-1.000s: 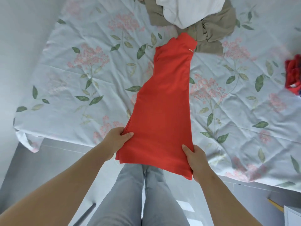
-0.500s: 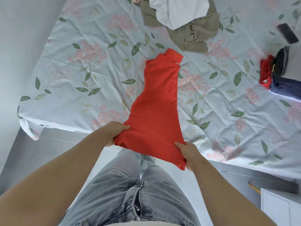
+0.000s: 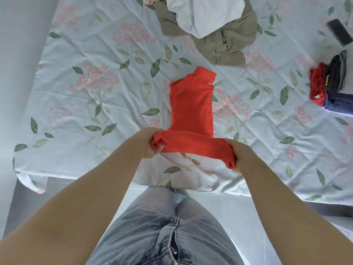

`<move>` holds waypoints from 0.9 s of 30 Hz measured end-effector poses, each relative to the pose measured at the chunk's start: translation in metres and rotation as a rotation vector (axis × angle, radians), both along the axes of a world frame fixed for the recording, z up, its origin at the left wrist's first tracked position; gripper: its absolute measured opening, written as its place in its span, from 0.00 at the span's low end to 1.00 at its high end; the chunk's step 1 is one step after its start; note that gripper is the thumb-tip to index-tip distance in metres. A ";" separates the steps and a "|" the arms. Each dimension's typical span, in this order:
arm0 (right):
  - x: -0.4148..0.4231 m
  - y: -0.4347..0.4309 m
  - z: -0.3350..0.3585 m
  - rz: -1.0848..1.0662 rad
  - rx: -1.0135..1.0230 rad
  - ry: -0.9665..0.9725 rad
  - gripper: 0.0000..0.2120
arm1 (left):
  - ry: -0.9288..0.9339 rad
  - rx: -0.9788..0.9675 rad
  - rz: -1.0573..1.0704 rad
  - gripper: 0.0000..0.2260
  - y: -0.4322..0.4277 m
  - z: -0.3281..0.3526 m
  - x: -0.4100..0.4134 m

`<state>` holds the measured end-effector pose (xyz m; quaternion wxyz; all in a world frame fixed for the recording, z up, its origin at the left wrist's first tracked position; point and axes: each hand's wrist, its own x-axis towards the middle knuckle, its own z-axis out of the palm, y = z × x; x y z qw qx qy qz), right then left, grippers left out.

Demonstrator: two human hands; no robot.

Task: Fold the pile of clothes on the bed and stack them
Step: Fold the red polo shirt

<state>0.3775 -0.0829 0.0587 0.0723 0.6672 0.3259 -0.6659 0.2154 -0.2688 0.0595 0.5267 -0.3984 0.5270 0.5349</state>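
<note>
A red high-neck garment lies lengthwise on the floral bed sheet, its collar pointing away from me. Its near hem is lifted off the bed and bunched into a roll. My left hand grips the left end of that hem. My right hand grips the right end. An unfolded pile at the far edge holds an olive garment with a white garment on top. A folded stack of red, dark and navy clothes sits at the right.
A dark phone-like object lies on the bed at the far right. The bed's near edge runs just in front of my legs in grey jeans. A grey floor shows on the left and right.
Both hands have raised the red garment's hem and carried it forward over the bed, away from me. The hem has bunched up between them. The view has shifted to show the folded stack.
</note>
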 end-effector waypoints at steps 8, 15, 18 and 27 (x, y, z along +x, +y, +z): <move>-0.091 0.062 0.007 -0.238 0.025 0.385 0.09 | 0.139 0.289 0.205 0.10 0.074 0.004 -0.076; -0.081 0.068 -0.035 -0.016 0.095 0.223 0.19 | 0.367 0.040 -0.283 0.17 0.090 -0.043 -0.075; -0.075 0.061 -0.062 0.139 0.105 0.069 0.15 | 0.517 -0.201 -0.554 0.16 0.085 -0.076 -0.062; -0.059 0.047 -0.138 0.380 0.140 -0.085 0.21 | 0.402 -0.356 -0.651 0.25 0.054 -0.150 -0.032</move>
